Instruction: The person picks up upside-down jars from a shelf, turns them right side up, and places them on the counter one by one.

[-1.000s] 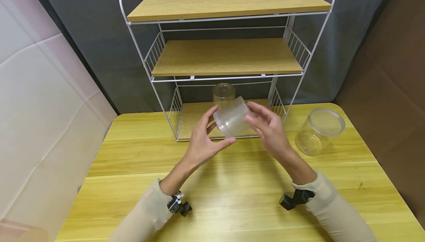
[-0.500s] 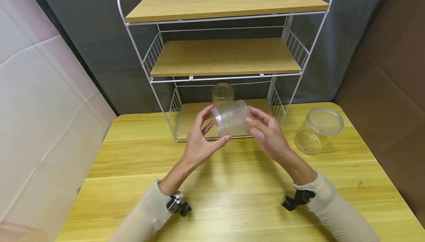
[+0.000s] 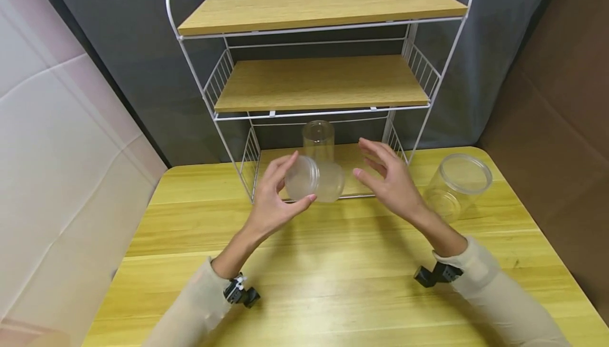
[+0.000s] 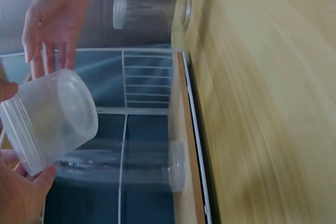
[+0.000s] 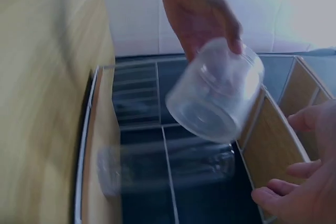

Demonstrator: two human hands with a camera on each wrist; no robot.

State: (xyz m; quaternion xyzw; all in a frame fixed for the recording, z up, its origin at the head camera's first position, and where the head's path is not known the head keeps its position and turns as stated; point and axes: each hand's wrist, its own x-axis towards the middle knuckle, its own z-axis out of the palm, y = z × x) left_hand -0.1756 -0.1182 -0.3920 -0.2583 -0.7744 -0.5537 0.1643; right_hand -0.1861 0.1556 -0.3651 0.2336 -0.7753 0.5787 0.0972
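In the head view my left hand (image 3: 275, 194) grips a frosted plastic jar (image 3: 329, 183) by its ridged lid end, in front of the lowest shelf. The jar lies tilted on its side in the air, its base toward the right. The left wrist view shows fingers (image 4: 26, 195) and thumb around the lid (image 4: 23, 135). My right hand (image 3: 392, 183) is off the jar, a small gap to its right, with fingers spread and relaxed. Behind the held jar, a tall clear jar (image 3: 319, 138) stands on the lowest shelf (image 3: 271, 164); its lower part is partly covered.
A white wire rack (image 3: 209, 93) with wooden shelves stands at the back of the wooden table (image 3: 304, 283). On the table to the right is a larger clear jar (image 3: 459, 183) with a lid, partly behind my right wrist. A brown panel (image 3: 556, 125) borders the right side.
My right hand has let go of the jar's base and drawn back right. The left hand has moved left with the jar and turned its lid end toward the camera.
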